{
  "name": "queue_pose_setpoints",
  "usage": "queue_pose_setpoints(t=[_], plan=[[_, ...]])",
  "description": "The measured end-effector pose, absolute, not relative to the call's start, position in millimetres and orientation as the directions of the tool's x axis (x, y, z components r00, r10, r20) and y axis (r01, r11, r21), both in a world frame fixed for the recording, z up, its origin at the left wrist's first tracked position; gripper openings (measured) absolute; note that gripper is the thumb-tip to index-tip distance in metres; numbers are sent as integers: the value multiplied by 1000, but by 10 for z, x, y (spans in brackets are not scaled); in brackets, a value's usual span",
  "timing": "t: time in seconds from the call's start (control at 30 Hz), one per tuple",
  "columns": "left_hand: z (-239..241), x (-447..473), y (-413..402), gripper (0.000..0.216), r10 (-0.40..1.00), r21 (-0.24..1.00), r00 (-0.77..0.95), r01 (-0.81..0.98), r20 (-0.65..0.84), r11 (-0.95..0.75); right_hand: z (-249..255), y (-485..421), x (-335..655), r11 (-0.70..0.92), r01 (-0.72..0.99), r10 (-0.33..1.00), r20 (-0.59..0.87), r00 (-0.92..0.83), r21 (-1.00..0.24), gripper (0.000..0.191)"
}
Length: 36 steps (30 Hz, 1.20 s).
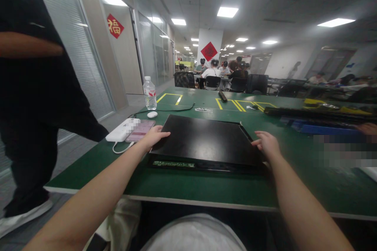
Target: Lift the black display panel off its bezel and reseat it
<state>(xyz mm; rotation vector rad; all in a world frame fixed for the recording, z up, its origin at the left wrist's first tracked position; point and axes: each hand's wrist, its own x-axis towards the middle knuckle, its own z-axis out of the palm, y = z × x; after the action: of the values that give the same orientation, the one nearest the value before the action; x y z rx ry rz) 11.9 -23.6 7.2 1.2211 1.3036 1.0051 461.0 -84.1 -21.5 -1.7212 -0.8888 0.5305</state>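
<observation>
A flat black display panel point(203, 137) lies on the green table in front of me, its surface reflecting the ceiling light. Along its near edge runs a green circuit board strip point(173, 164) beside a dark glossy band. My left hand point(155, 137) is closed on the panel's left edge, thumb on top and the other fingers partly hidden. At the right edge my right hand point(266, 145) pinches the side with bent fingertips, one finger lifted away from the panel. A thin dark rim shows along that right side.
On the green table point(206, 189) are a white power strip point(119, 130), a phone point(141, 130), a white earbud case point(152, 115), a water bottle point(150, 94) and a cable. Blue and black parts point(312, 125) lie right, near another person's hand. Someone in black point(32, 86) stands left.
</observation>
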Motion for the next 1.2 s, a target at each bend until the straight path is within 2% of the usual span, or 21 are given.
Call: queue_pose_setpoints(t=[0.4, 0.8, 1.2], plan=[[82, 125, -248, 35, 988, 988, 89, 92, -129, 121, -226, -845, 4624, -153, 319, 774, 87, 627, -935, 40], [40, 106, -222, 47, 984, 990, 125, 71, -127, 119, -225, -865, 4636, -170, 345, 767, 96, 634, -923, 42], [61, 123, -229, 45, 983, 991, 137, 73, -125, 115, -215, -868, 4641, -204, 394, 754, 113, 647, -896, 42]])
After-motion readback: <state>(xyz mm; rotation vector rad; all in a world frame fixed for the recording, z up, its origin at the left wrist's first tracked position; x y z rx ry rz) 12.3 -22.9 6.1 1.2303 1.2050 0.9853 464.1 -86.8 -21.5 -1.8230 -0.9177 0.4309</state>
